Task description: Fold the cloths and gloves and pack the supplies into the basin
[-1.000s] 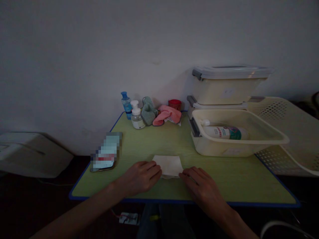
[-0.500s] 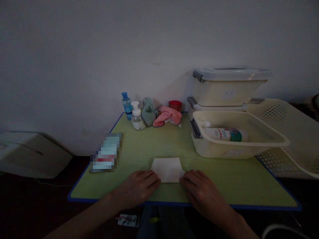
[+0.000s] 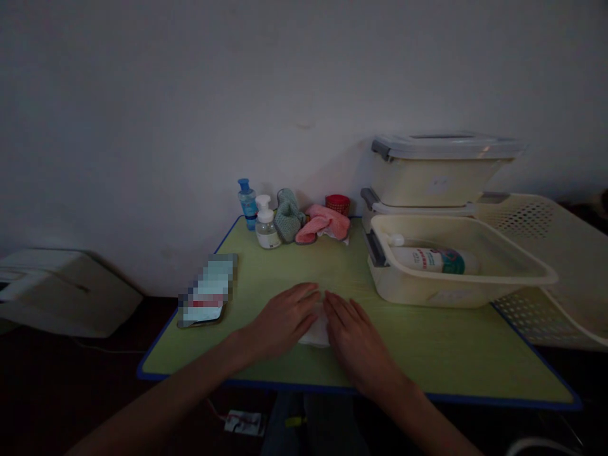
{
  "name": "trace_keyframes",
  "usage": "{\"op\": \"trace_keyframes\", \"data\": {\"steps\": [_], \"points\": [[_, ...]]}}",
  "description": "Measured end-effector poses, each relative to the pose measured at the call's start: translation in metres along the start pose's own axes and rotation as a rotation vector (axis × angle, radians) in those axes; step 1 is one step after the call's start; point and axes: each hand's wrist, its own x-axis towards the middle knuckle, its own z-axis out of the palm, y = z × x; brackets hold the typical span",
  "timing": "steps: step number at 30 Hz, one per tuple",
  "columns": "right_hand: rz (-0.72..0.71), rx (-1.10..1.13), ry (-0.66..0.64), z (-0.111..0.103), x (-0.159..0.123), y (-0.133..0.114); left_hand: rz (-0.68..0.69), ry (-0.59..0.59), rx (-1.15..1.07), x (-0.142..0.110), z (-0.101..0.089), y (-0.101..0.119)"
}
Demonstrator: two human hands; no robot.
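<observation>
A small white folded sheet (image 3: 314, 334), paper or thin cloth, lies on the green table near its front edge. My left hand (image 3: 289, 318) rests over its left side with fingers stretched out towards the middle. Across its right side lies my right hand (image 3: 354, 335), palm down, fingers long and flat. The fingertips of both hands almost meet at the sheet's far edge. Much of the sheet is hidden beneath them.
Left on the table (image 3: 213, 354) lies a phone (image 3: 206, 291). Behind stand a blue bottle (image 3: 247, 204), a pump bottle (image 3: 266, 228), a grey-green cloth (image 3: 288, 218), a pink cloth (image 3: 325, 223) and a red container (image 3: 338, 203). Right, an open bin (image 3: 427, 292) holds a bottle (image 3: 430, 259), beside lidded boxes (image 3: 432, 180).
Both hands have moved forward and inward from the sheet's near corners, and their fingers have straightened over it. More of the sheet is covered. The view has shifted slightly.
</observation>
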Motion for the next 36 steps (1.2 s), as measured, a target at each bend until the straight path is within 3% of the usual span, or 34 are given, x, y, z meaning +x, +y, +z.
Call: {"op": "trace_keyframes", "data": {"steps": [5, 9, 36], "points": [[0.004, 0.012, -0.102, 0.006, -0.009, 0.005, -0.046, -0.105, 0.044, -0.016, 0.024, 0.009], [-0.032, 0.01, -0.118, 0.011, -0.015, 0.01, -0.047, -0.098, 0.094, -0.026, 0.033, 0.014], [-0.053, 0.054, -0.152, 0.012, -0.016, 0.014, -0.074, -0.109, 0.178, -0.028, 0.038, 0.02]]}}
